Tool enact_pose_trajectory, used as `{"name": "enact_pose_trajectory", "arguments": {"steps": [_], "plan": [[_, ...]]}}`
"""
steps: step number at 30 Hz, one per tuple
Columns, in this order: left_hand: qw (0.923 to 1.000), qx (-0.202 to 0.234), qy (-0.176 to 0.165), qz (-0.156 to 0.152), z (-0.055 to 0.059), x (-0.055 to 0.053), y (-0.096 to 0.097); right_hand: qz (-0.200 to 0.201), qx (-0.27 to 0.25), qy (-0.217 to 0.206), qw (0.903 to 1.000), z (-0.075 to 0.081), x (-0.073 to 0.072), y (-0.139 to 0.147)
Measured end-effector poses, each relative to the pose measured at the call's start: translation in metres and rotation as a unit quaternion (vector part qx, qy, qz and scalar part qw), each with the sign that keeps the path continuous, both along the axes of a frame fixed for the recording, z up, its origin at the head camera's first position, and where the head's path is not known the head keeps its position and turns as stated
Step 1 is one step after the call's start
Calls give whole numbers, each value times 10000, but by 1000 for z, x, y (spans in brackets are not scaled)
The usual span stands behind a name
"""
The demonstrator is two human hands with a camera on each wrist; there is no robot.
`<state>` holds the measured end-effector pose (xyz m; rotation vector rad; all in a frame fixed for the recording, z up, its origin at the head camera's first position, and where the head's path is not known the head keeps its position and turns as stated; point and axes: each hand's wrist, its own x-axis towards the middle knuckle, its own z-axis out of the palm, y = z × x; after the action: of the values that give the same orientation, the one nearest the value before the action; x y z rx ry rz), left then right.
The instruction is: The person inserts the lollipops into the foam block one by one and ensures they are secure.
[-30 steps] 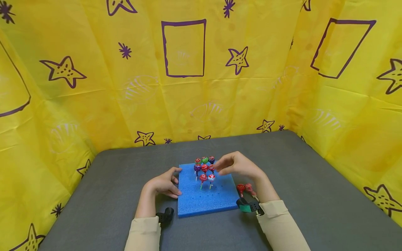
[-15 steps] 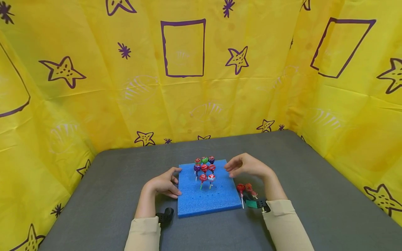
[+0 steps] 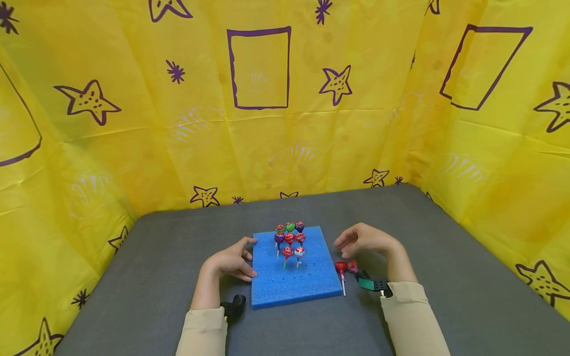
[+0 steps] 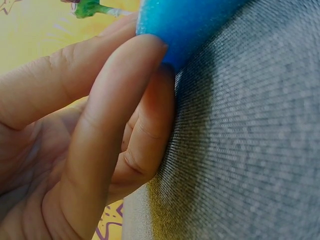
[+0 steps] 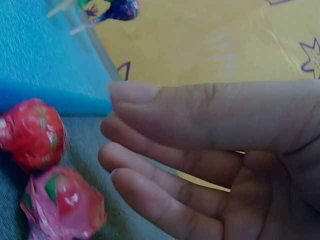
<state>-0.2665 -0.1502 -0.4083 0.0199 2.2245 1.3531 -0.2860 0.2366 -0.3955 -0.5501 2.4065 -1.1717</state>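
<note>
A blue foam board (image 3: 276, 291) lies on the table, with several wrapped lollipops (image 3: 289, 238) standing upright in it in rows. At the front row are a red lollipop (image 3: 287, 252) and a white-and-red one (image 3: 300, 252). My left hand (image 3: 229, 259) rests against the board's left edge, fingertips and thumb touching its side (image 4: 170, 45). Nothing is in my right hand (image 3: 371, 240), which hovers off the board's right edge, its fingers loosely bent. Close below it lie two loose lollipops, one red (image 5: 37, 135) and one pinkish (image 5: 65, 202); the pinkish one's stick is hidden in the head view.
Small holes (image 3: 294, 277) dot the front part of the board. The grey table (image 3: 178, 242) stretches out around it, bounded by yellow cloth walls (image 3: 262, 148) at the back and sides. Each wrist wears a black camera strap (image 3: 233, 306).
My right hand has moved right, away from the standing lollipops and off the board, to above the loose ones. The left hand has stayed at the board's left edge.
</note>
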Motion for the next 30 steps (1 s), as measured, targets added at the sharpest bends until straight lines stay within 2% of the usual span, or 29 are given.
{"name": "enact_pose_trajectory", "arguments": {"steps": [7, 21, 30], "plan": [[9999, -17, 4, -123, 1, 1, -1, 152, -124, -301, 9994, -4, 1, 12], [9999, -15, 34, -145, 2, 1, -1, 122, -169, -880, 9959, -8, 4, 24], [9999, -9, 66, -124, 3, 2, -1, 346, -398, -1139, 9921, -13, 4, 25]]}}
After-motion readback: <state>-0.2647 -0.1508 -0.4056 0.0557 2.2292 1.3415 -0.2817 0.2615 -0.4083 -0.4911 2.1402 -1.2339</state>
